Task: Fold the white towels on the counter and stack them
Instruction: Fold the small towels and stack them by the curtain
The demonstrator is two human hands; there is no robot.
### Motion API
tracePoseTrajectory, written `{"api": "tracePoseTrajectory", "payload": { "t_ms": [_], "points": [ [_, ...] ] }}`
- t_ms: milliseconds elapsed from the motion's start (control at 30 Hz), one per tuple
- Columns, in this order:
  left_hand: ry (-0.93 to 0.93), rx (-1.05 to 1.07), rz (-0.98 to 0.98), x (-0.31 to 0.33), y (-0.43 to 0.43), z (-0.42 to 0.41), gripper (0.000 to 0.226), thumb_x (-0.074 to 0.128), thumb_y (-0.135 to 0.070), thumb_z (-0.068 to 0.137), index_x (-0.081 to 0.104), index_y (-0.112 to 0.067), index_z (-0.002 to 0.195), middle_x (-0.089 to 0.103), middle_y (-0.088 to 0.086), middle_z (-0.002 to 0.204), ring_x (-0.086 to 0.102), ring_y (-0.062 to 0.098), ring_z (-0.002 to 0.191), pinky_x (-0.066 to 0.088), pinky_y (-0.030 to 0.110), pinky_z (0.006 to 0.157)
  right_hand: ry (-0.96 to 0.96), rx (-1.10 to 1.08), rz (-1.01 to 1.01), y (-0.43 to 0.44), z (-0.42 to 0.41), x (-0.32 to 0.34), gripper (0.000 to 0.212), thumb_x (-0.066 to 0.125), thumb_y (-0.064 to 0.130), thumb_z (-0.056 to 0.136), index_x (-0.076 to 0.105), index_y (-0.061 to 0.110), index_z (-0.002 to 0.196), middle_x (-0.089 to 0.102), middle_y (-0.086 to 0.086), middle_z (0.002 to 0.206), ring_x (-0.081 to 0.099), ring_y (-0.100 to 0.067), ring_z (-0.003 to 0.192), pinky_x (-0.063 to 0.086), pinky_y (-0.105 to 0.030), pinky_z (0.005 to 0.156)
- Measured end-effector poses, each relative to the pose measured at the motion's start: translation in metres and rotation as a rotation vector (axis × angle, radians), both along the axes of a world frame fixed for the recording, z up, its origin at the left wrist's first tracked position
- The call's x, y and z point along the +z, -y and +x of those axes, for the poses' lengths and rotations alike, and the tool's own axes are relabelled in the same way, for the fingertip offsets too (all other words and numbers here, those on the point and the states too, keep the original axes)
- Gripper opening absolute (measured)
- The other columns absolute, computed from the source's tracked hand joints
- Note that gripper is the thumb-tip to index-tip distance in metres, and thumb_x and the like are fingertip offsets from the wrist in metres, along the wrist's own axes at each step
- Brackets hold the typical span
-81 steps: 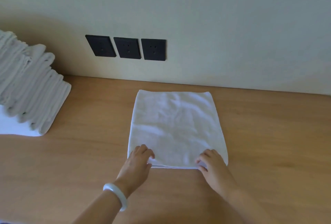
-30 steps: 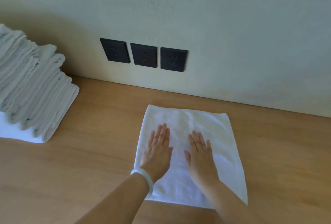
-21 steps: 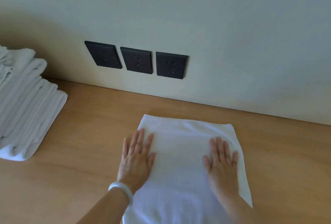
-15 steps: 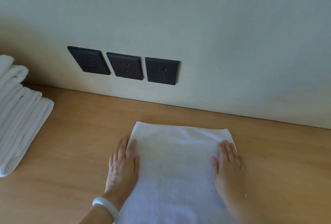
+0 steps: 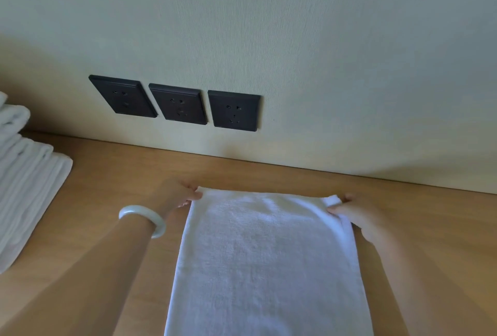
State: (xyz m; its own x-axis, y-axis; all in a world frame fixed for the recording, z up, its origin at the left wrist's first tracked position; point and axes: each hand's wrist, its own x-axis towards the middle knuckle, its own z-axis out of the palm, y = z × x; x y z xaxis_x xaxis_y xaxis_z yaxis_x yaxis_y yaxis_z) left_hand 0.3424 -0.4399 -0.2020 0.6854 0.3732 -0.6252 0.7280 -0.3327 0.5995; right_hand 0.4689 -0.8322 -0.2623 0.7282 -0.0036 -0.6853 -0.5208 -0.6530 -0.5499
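Note:
A white towel [image 5: 266, 255] lies flat on the wooden counter [image 5: 113, 182], running from the middle of the view down past the bottom edge. My left hand [image 5: 176, 194], with a pale bangle on its wrist, pinches the towel's far left corner. My right hand [image 5: 360, 214] pinches the far right corner, thumb on top of the cloth. A stack of folded white towels [image 5: 24, 179] sits at the left edge of the counter, partly cut off by the frame.
The pale wall [image 5: 295, 53] rises straight behind the counter, close to the towel's far edge. Three black wall sockets [image 5: 177, 103] sit in a row above the counter. Bare wood lies to the right of the towel.
Both hands slid outward from the towel's middle to its side edges, then moved up to the far corners and pinched them. The view has shifted closer and lower.

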Motion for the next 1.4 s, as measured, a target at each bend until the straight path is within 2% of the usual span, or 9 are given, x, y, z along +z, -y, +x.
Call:
{"api": "tracePoseTrajectory", "payload": {
  "t_ms": [200,300,367,500,567,700,1033,1233,1400],
  "points": [
    [0.136,0.077,0.12,-0.002,0.012,0.002,0.025,0.065,0.001,0.087,0.057,-0.014,0.069,0.058,0.002,0.056,0.053,0.01,0.043,0.041,0.017,0.044,0.303,-0.027,-0.102,-0.009,-0.012,0.022,0.022,0.067,0.002,0.081,0.058,0.013,0.098,0.064,-0.01,0.094,0.056,-0.021,0.073,0.045,-0.031,0.062],
    [0.243,0.052,0.265,-0.008,0.037,-0.002,0.02,0.052,0.001,0.09,0.06,-0.016,0.085,0.067,0.009,0.085,0.063,0.022,0.074,0.051,0.026,0.064,0.593,-0.039,-0.323,-0.027,-0.034,0.023,0.028,0.061,-0.005,0.082,0.059,0.007,0.107,0.062,-0.018,0.106,0.058,-0.036,0.095,0.041,-0.04,0.078],
    [0.324,-0.051,0.44,-0.015,0.057,-0.008,0.029,0.049,0.002,0.091,0.054,-0.011,0.116,0.052,0.01,0.119,0.052,0.019,0.099,0.048,0.028,0.089,0.803,0.061,-0.527,-0.043,-0.049,0.017,0.042,0.068,-0.005,0.077,0.058,0.001,0.117,0.059,-0.023,0.112,0.053,-0.042,0.105,0.037,-0.046,0.087],
    [0.493,-0.46,0.7,-0.039,0.115,-0.019,0.032,0.055,-0.011,0.091,0.054,-0.004,0.122,0.047,0.01,0.121,0.052,0.03,0.11,0.042,0.038,0.101,1.056,0.444,-0.342,-0.101,-0.092,0.007,0.042,0.057,0.005,0.091,0.052,0.003,0.132,0.057,-0.015,0.129,0.048,-0.031,0.123,0.037,-0.046,0.107],
    [0.515,-0.544,0.685,-0.059,0.132,-0.024,0.04,0.05,-0.021,0.09,0.056,-0.004,0.126,0.053,0.012,0.13,0.057,0.034,0.12,0.036,0.042,0.106,1.043,0.665,-0.318,-0.124,-0.107,-0.008,0.045,0.044,0.022,0.096,0.05,0.005,0.138,0.052,-0.012,0.142,0.044,-0.027,0.135,0.028,-0.046,0.112],
    [0.347,-0.628,0.795,-0.074,0.116,-0.04,0.06,0.032,-0.046,0.098,0.03,-0.024,0.153,0.022,0.004,0.162,0.019,0.026,0.149,0.013,0.054,0.117,0.888,0.682,-0.485,-0.108,-0.103,-0.028,0.06,0.028,0.04,0.1,0.04,0.008,0.149,0.039,-0.011,0.154,0.03,-0.029,0.146,0.016,-0.052,0.117],
    [0.287,-0.296,0.874,-0.079,0.066,-0.056,0.066,0.021,-0.044,0.099,0.026,-0.006,0.153,0.023,0.016,0.16,0.02,0.031,0.148,0.014,0.049,0.119,0.719,0.174,-0.639,-0.027,-0.079,-0.028,0.079,0.014,0.056,0.096,0.027,0.002,0.152,0.034,-0.022,0.154,0.028,-0.044,0.143,0.019,-0.064,0.114],
    [0.418,-0.511,0.835,-0.081,0.129,-0.033,0.061,0.027,-0.041,0.098,0.027,-0.015,0.154,0.018,0.007,0.162,0.016,0.026,0.15,0.008,0.05,0.117,0.921,0.547,-0.508,-0.108,-0.114,-0.027,0.063,0.019,0.047,0.102,0.031,0.011,0.153,0.026,-0.01,0.16,0.023,-0.03,0.148,0.007,-0.054,0.119],
    [0.298,-0.369,0.895,-0.088,0.071,-0.038,0.065,0.017,-0.047,0.1,0.022,-0.012,0.155,0.021,0.009,0.161,0.017,0.026,0.15,0.012,0.048,0.121,0.78,0.384,-0.633,-0.043,-0.08,-0.039,0.067,0.019,0.045,0.099,0.029,0.007,0.153,0.034,-0.014,0.156,0.03,-0.032,0.145,0.018,-0.056,0.118]
  ]
}}
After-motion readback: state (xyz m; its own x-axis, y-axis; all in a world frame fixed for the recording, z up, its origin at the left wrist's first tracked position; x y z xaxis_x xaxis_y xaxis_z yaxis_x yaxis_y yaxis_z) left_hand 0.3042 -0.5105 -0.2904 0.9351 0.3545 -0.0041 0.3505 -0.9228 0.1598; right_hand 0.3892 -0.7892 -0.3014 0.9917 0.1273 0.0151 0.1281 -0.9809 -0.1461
